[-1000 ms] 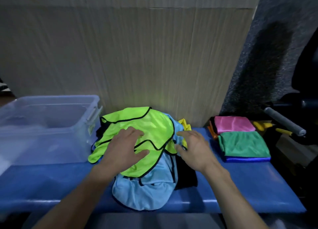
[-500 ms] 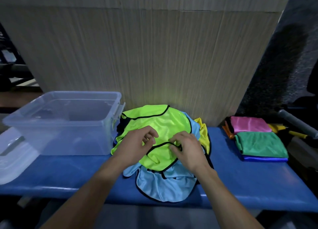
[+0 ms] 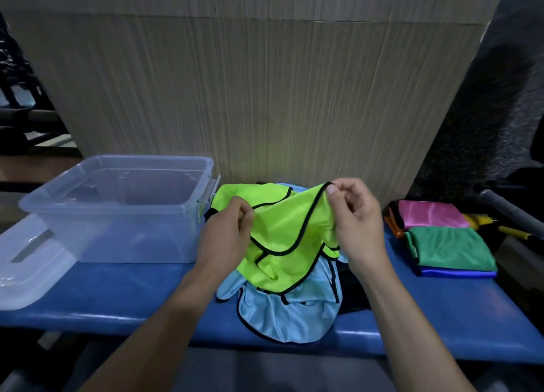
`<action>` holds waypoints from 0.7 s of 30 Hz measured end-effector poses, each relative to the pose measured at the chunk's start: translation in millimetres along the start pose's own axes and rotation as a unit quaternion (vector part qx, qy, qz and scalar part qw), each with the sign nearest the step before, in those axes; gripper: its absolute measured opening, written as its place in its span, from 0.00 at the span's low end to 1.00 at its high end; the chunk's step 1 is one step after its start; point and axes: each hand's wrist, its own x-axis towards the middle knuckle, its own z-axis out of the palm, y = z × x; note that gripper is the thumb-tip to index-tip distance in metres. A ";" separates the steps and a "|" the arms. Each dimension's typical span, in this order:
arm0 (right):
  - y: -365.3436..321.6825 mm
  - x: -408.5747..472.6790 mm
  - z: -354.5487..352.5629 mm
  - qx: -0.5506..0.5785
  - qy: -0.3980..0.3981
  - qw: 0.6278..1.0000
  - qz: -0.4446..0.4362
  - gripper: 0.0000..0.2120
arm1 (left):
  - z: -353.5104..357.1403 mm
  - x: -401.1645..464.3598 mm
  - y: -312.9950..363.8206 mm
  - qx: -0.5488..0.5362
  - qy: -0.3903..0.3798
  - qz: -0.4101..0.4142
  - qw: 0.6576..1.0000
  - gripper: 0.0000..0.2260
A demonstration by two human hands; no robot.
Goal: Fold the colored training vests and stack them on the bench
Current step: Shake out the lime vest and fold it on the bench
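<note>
At far left on the blue bench (image 3: 123, 297) I see a clear lid (image 3: 28, 262) lying flat, partly under the corner of a clear plastic bin (image 3: 117, 209) that stands upright beside it, nothing visible inside. Just right of the bin sits the loose pile of vests. My left hand (image 3: 226, 238) is curled, thumb and fingers pinching the black-trimmed edge of the lime-green vest (image 3: 282, 232) on its left side. That vest is raised off the pile, its upper edge stretched between both hands, its lower part draping down onto the light blue vest (image 3: 282, 312). The light blue vest lies crumpled underneath, its front lobe hanging over the near edge of the bench. A dark piece of cloth (image 3: 351, 291) shows under the pile on its right side; I cannot tell what it is. My right hand (image 3: 356, 218) is held higher than the left, thumb and forefinger pinching the trim at the vest's top corner, other fingers curled. Further right, apart from the pile, folded vests are stacked: a pink one (image 3: 429, 215) at the back, an orange edge (image 3: 393, 228) beside it, and a green one (image 3: 450, 248) in front, resting on a blue one (image 3: 456, 274).
</note>
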 end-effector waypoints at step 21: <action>13.2 -14.9 -48.9 -0.119 -0.196 0.953 0.196 0.08 | -14.8 -22.4 79.8 -0.407 -0.234 -0.014 0.883 0.13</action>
